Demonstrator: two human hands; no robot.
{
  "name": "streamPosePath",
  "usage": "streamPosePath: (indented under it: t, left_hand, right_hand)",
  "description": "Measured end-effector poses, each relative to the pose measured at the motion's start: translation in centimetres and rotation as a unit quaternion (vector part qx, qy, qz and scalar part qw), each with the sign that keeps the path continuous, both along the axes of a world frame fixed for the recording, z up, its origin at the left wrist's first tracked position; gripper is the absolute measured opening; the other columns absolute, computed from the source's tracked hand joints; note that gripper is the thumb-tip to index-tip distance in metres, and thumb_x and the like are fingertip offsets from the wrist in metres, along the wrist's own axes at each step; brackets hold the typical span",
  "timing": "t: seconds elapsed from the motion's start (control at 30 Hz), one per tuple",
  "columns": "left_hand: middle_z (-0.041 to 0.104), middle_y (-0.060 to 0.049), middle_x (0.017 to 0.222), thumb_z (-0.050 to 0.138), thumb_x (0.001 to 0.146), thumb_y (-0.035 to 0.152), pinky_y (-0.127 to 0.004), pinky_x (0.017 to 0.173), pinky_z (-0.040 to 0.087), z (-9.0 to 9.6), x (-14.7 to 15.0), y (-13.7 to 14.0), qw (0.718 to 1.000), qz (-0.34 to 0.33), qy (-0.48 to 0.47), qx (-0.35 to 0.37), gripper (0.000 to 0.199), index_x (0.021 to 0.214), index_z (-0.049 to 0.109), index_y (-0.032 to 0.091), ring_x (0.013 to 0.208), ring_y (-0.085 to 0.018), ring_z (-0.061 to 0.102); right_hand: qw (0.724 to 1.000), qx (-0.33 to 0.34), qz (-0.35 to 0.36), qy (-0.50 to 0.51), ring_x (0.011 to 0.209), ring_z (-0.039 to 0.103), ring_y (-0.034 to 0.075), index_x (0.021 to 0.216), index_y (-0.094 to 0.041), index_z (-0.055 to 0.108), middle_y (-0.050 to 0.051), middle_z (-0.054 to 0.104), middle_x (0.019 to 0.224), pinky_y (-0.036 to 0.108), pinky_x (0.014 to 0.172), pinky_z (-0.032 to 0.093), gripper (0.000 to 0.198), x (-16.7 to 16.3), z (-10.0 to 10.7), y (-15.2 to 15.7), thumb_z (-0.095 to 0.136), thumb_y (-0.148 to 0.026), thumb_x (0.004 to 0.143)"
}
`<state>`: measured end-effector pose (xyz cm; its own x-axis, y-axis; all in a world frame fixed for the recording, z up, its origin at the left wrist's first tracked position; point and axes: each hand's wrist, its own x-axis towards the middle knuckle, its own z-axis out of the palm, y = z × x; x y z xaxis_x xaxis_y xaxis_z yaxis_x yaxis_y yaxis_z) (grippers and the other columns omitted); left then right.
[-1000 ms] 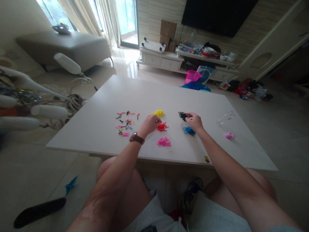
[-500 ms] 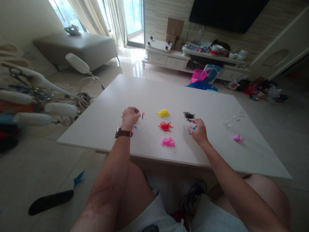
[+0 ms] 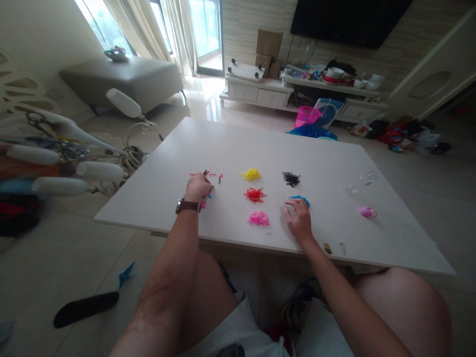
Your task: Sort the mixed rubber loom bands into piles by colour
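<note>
My left hand, with a brown-strapped watch on the wrist, is over a few loose, mixed-colour small rubber bands on the left of the white table. Its fingers are pinched close to the tabletop beside a yellowish bit; what is between them is too small to make out. My right hand hovers just in front of a pile of blue rubber bands, fingers apart and holding nothing visible. Between the hands lie piles of yellow bands, red bands and pink bands. Black bands lie behind the blue ones.
On the table's right are a clear plastic case and a pink-purple object. A small yellow figure and a clear piece lie near the front edge. A white-shaded lamp stands left of the table.
My left hand has moved slightly nearer to me and down, uncovering red and black bands behind it. My right hand has drawn back from the black pile, uncovering more of the blue one.
</note>
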<state>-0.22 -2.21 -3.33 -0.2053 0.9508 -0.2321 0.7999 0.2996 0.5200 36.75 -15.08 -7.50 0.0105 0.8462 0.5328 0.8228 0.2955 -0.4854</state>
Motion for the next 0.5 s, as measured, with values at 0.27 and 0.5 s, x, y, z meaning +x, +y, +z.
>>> streamPosePath:
  t: [0.27, 0.5]
  left_hand:
    - [0.064, -0.006, 0.059, 0.067, 0.068, 0.018, -0.026, 0.059, 0.048, 0.8, 0.6, -0.1, 0.999, -0.004, -0.052, -0.012, 0.004, 0.071, 0.069, 0.016, 0.063, -0.02, 0.064]
    - [0.069, -0.005, 0.069, 0.067, 0.07, 0.025, -0.022, 0.051, 0.043, 1.5, -0.6, -0.6, 0.987, 0.019, -0.149, 0.051, 0.014, 0.077, 0.071, 0.013, 0.062, -0.016, 0.063]
  right_hand:
    - [1.0, 0.012, 0.003, -0.016, 0.1, 0.056, 0.027, 0.1, -0.021, 0.067, 0.009, 0.062, 0.1, 0.044, 0.091, 0.047, 0.018, -0.3, 0.2, -0.1, 0.055, -0.018, 0.087]
    - [1.0, 0.006, 0.0, -0.02, 0.1, 0.057, 0.028, 0.099, -0.022, 0.067, 0.009, 0.061, 0.1, 0.045, 0.091, 0.047, 0.018, -0.3, 0.2, -0.2, 0.055, -0.018, 0.086]
